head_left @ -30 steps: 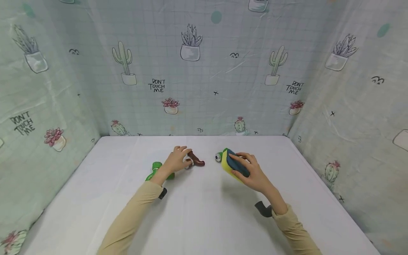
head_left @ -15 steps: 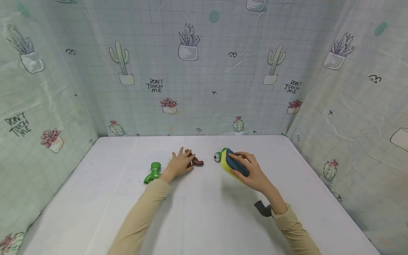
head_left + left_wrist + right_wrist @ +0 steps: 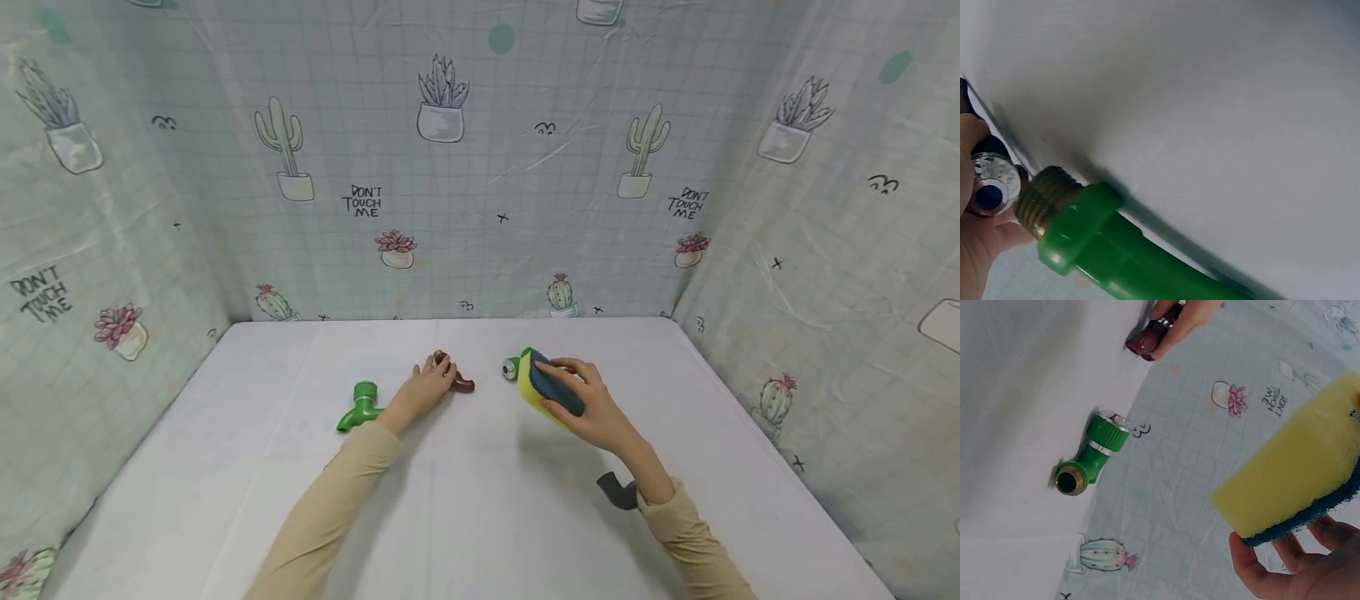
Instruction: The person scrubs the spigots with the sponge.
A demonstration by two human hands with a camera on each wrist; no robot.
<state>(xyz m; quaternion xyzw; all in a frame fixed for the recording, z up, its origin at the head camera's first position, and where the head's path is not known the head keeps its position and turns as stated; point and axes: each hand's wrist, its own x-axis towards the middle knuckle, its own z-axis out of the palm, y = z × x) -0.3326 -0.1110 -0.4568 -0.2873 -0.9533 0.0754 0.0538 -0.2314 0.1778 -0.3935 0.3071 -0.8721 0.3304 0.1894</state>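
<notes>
My left hand (image 3: 427,387) rests on a brown faucet (image 3: 464,384), its fingers curled round the middle. The faucet's curved spout sticks out to the right, and in the left wrist view its chrome-ringed end (image 3: 996,181) shows beside the thumb. My right hand (image 3: 603,412) holds a sponge (image 3: 557,388) above the table, thumb on one side and fingers on the dark blue scouring face. Its yellow foam (image 3: 1297,456) fills the right of the right wrist view. Behind the sponge, partly hidden, lies a green faucet (image 3: 1100,447) with a brass mouth and chrome-ringed end.
A second green faucet (image 3: 363,407), with a brass threaded end, lies by my left wrist, partly covered by the arm. A dark grey elbow-shaped piece (image 3: 618,492) lies by my right sleeve. Patterned cloth walls (image 3: 480,250) enclose the white table (image 3: 480,517) at back and sides.
My left hand has shifted slightly right, spread its fingers over the brown faucet, then curled them round it. My right hand with the sponge has stayed nearly still.
</notes>
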